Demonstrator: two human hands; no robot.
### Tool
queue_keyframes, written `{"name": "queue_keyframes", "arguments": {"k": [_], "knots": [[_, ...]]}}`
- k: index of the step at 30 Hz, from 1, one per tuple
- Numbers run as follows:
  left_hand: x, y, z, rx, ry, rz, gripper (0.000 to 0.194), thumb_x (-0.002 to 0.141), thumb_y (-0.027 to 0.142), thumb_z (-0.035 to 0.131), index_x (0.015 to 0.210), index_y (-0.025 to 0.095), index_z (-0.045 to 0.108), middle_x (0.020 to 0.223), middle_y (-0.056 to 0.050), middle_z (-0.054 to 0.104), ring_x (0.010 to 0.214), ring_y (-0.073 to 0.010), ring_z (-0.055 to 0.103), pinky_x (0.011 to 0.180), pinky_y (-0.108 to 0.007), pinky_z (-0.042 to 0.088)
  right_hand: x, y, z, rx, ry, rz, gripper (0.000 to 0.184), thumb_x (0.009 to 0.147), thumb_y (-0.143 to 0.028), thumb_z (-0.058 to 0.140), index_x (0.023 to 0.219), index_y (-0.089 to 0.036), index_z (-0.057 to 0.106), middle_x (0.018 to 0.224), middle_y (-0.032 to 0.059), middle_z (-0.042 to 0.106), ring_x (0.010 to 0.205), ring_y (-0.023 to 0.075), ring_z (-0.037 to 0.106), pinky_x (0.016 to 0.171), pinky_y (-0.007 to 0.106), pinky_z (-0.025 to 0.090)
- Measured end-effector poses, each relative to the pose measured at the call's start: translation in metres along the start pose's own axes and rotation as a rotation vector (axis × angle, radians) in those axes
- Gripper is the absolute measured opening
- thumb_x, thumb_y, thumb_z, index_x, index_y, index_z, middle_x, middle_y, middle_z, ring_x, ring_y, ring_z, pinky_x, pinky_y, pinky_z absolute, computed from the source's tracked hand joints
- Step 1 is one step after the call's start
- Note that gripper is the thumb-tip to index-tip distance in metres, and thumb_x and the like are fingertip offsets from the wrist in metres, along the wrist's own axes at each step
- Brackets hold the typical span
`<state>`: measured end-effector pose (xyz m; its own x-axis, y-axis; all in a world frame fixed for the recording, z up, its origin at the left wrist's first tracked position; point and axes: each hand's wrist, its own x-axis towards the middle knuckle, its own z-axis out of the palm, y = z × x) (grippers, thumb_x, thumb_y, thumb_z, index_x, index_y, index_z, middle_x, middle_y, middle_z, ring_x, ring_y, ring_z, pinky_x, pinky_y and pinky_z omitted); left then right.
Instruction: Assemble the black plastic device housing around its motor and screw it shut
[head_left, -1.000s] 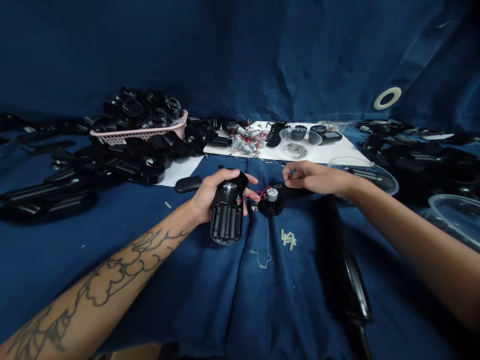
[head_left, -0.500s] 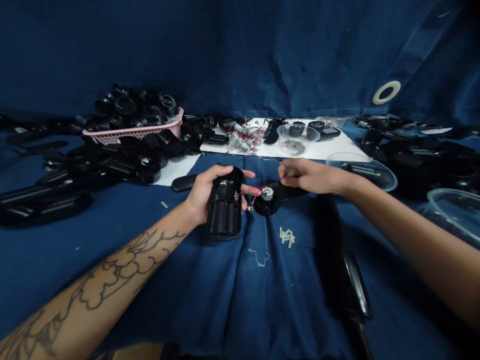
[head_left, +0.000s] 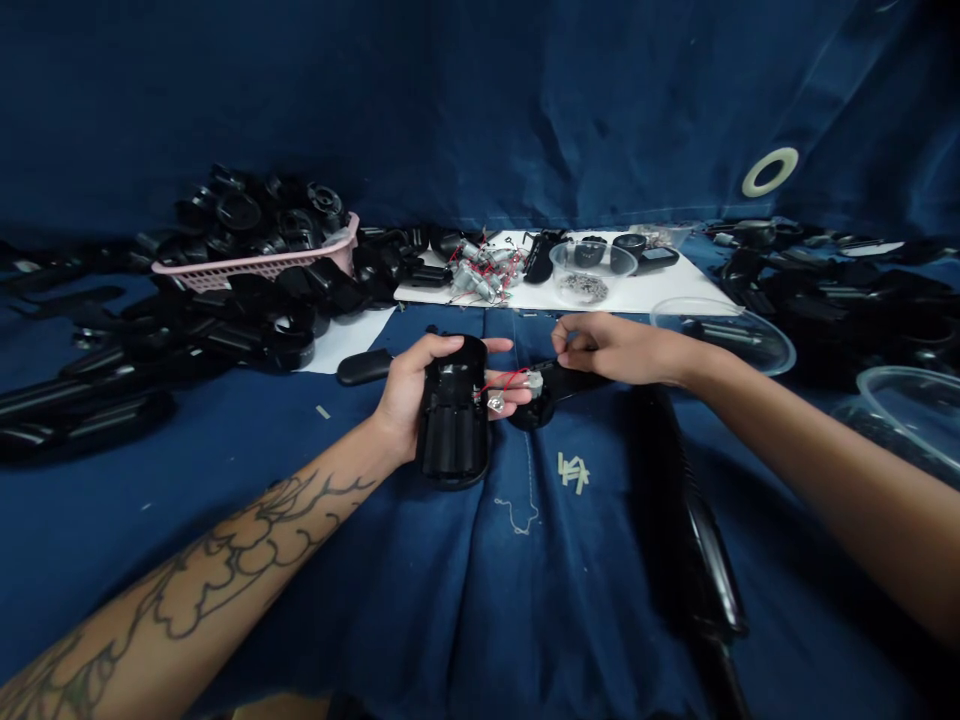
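Note:
My left hand point(head_left: 409, 395) is closed round a black plastic housing point(head_left: 454, 425) with battery-like slots, its open side facing up. Red wires point(head_left: 504, 379) run from it to a small silver motor point(head_left: 534, 382) beside my left fingertips. A small metal contact point(head_left: 496, 402) lies against those fingers. The motor is at a round black part point(head_left: 532, 412) resting on the cloth. My right hand point(head_left: 600, 345) has its thumb and fingers pinched together just above a dark elongated piece point(head_left: 574, 382); what they hold, if anything, is hidden.
A black corded tool point(head_left: 701, 540) lies at front right, near pale short strips point(head_left: 574, 472). Behind, a white board point(head_left: 525, 295) bears wired motors point(head_left: 487, 272) and a clear tub of small metal parts point(head_left: 589, 275). A pink basket point(head_left: 255, 265) heaped with black parts stands at left.
The metal contact has come up against my left fingers, which now cover more of the area by the motor. The housing has shifted slightly down. My right hand stays almost in place, still pinched.

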<state>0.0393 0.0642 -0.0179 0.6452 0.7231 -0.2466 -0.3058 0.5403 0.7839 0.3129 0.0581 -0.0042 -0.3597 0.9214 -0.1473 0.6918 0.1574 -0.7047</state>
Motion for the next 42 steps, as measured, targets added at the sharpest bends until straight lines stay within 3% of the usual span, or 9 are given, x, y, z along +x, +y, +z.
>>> {"name": "queue_keyframes", "arguments": {"k": [6, 13, 17, 20, 23, 28, 34, 37, 42], "knots": [[-0.001, 0.006, -0.009, 0.085, -0.063, -0.029, 0.052, 0.081, 0.049, 0.059, 0.119, 0.015, 0.072, 0.070, -0.009, 0.071, 0.055, -0.0260, 0.069, 0.052, -0.037, 0.057, -0.002, 0.000, -0.002, -0.019, -0.014, 0.001, 0.016, 0.092, -0.032, 0.063, 0.101, -0.021, 0.056, 0.070, -0.0012, 0.055, 0.060, 0.0144, 0.042, 0.057, 0.030, 0.028], [-0.001, 0.007, -0.011, 0.253, -0.032, 0.059, 0.044, 0.085, 0.049, 0.059, 0.111, 0.017, 0.071, 0.066, -0.006, 0.067, 0.054, -0.0263, 0.069, 0.051, -0.037, 0.057, 0.002, 0.008, -0.013, -0.126, 0.056, -0.037, 0.015, 0.083, -0.019, 0.065, 0.098, -0.018, 0.062, 0.076, 0.0037, 0.065, 0.067, 0.0191, 0.055, 0.062, 0.032, 0.037], [0.000, 0.006, -0.012, 0.403, -0.002, 0.152, 0.039, 0.085, 0.045, 0.065, 0.111, 0.017, 0.068, 0.064, -0.005, 0.068, 0.053, -0.0269, 0.070, 0.050, -0.037, 0.057, -0.004, -0.018, -0.007, -0.244, 0.210, -0.146, 0.023, 0.074, -0.006, 0.062, 0.094, -0.017, 0.067, 0.091, 0.0069, 0.069, 0.084, 0.0236, 0.060, 0.077, 0.034, 0.040], [0.001, 0.006, -0.015, 0.442, -0.014, 0.173, 0.040, 0.084, 0.046, 0.068, 0.111, 0.018, 0.068, 0.062, -0.005, 0.068, 0.051, -0.0263, 0.069, 0.048, -0.035, 0.055, -0.014, -0.052, 0.011, -0.245, 0.285, -0.400, 0.027, 0.078, -0.004, 0.060, 0.098, -0.019, 0.071, 0.104, 0.0055, 0.071, 0.098, 0.0242, 0.062, 0.088, 0.034, 0.041], [0.001, 0.005, -0.016, 0.411, -0.029, 0.196, 0.041, 0.084, 0.050, 0.065, 0.111, 0.020, 0.069, 0.063, -0.004, 0.067, 0.050, -0.0256, 0.068, 0.047, -0.035, 0.054, -0.022, -0.075, 0.033, -0.206, 0.166, -0.553, 0.020, 0.085, -0.009, 0.060, 0.093, -0.020, 0.074, 0.096, 0.0032, 0.073, 0.088, 0.0212, 0.064, 0.083, 0.032, 0.043], [0.001, 0.002, -0.012, 0.377, 0.028, 0.331, 0.041, 0.085, 0.053, 0.063, 0.107, 0.019, 0.069, 0.064, -0.004, 0.069, 0.051, -0.0258, 0.068, 0.048, -0.036, 0.055, -0.019, -0.074, 0.054, -0.421, 0.100, -0.521, 0.017, 0.088, -0.011, 0.058, 0.090, -0.019, 0.073, 0.082, 0.0021, 0.072, 0.077, 0.0211, 0.065, 0.088, 0.038, 0.037], [0.004, -0.001, -0.013, 0.342, 0.106, 0.386, 0.038, 0.084, 0.052, 0.065, 0.102, 0.018, 0.070, 0.064, -0.003, 0.069, 0.051, -0.0226, 0.067, 0.051, -0.035, 0.057, -0.019, -0.069, 0.057, -0.209, 0.037, -0.491, 0.046, 0.085, 0.001, 0.054, 0.126, -0.018, 0.059, 0.098, -0.0010, 0.077, 0.092, 0.0200, 0.072, 0.095, 0.034, 0.042], [0.006, -0.003, -0.014, 0.360, 0.123, 0.378, 0.039, 0.084, 0.051, 0.065, 0.100, 0.016, 0.073, 0.065, -0.006, 0.071, 0.052, -0.0195, 0.065, 0.050, -0.029, 0.053, -0.020, -0.071, 0.056, -0.129, -0.013, -0.534, 0.036, 0.088, -0.001, 0.057, 0.114, -0.022, 0.069, 0.103, -0.0028, 0.077, 0.095, 0.0182, 0.072, 0.091, 0.030, 0.047], [0.006, -0.004, -0.010, 0.360, 0.095, 0.310, 0.042, 0.084, 0.054, 0.065, 0.102, 0.016, 0.072, 0.065, -0.006, 0.071, 0.051, -0.0199, 0.064, 0.051, -0.031, 0.053, -0.021, -0.070, 0.056, -0.210, 0.093, -0.624, 0.025, 0.092, -0.006, 0.065, 0.105, -0.023, 0.079, 0.094, -0.0038, 0.077, 0.078, 0.0158, 0.065, 0.084, 0.030, 0.047]]}}
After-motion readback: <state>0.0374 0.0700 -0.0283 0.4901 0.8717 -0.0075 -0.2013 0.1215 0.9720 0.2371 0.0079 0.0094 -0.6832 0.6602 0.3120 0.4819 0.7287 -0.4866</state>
